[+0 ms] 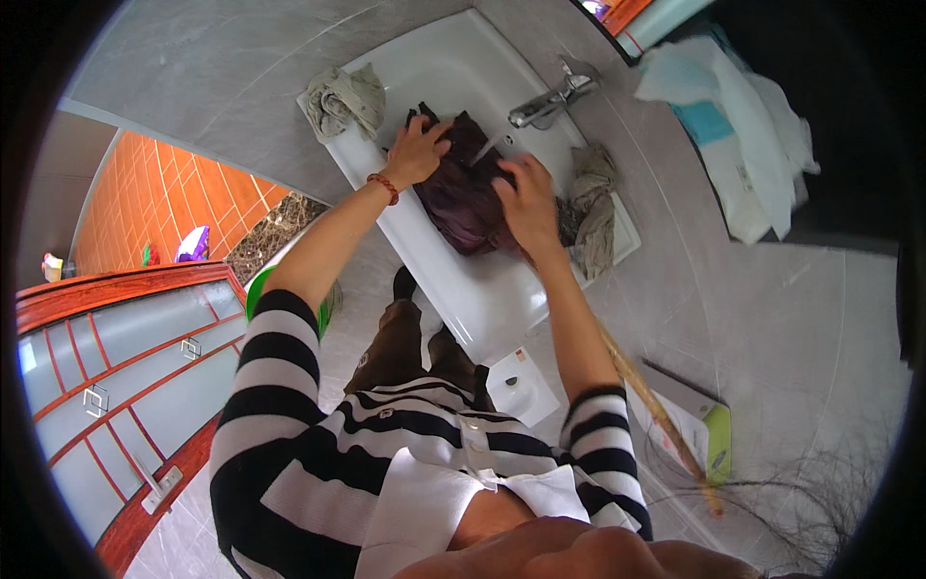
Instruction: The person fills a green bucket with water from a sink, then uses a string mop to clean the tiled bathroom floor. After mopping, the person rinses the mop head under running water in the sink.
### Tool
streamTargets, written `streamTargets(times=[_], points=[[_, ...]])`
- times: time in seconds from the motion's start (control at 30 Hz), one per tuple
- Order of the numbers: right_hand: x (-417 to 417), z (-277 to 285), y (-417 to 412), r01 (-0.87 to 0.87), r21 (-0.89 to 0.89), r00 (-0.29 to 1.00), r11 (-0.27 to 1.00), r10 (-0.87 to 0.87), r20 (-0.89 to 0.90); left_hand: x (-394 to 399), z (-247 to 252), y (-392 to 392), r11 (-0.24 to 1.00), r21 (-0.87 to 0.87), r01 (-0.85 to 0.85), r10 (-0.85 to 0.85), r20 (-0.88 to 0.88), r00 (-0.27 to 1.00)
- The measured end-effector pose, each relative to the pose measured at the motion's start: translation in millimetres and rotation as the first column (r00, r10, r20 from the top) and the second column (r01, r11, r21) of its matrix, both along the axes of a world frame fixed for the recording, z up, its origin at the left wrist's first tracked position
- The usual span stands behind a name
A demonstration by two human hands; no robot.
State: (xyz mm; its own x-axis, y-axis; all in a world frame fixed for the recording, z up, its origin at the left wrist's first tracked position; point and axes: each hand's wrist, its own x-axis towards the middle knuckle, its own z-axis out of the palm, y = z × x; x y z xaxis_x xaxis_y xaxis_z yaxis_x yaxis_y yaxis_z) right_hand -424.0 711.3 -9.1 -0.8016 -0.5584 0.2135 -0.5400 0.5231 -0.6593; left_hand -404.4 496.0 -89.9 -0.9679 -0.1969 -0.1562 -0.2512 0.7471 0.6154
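Note:
Dark maroon cloth lies bunched in a white washbasin, under water running from a chrome faucet. My left hand rests on the cloth's upper left part with its fingers spread; whether it pinches any fabric does not show. At the cloth's right side is my right hand, fingers apart and curved, palm side hidden. A crumpled grey-beige cloth sits on the basin's left corner. Another grey-beige cloth hangs over the right end, beside a dark patterned piece.
White and blue plastic packaging lies on a black surface at the upper right. A wooden stick leans by the wall on the right. Below the basin is a white squat toilet. Left stand a green bucket and a red-framed glass door.

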Motion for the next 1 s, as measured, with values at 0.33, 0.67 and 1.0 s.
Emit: streamTargets(times=[0.33,0.67,1.0], points=[[-38,-85,-23,-0.317,0.586,0.920,0.746,0.093,0.380,-18,-44,53,0.965,-0.244,0.091,-0.045,0.187,0.981],[-42,-73,-6,-0.125,0.266,0.925,0.956,0.015,0.379,-53,-29,32,0.992,0.116,0.039,-0.069,0.272,0.960],[46,-20,51,-0.154,0.541,0.938,0.827,-0.050,0.343,53,62,59,0.988,-0.016,0.155,-0.155,-0.240,0.958]])
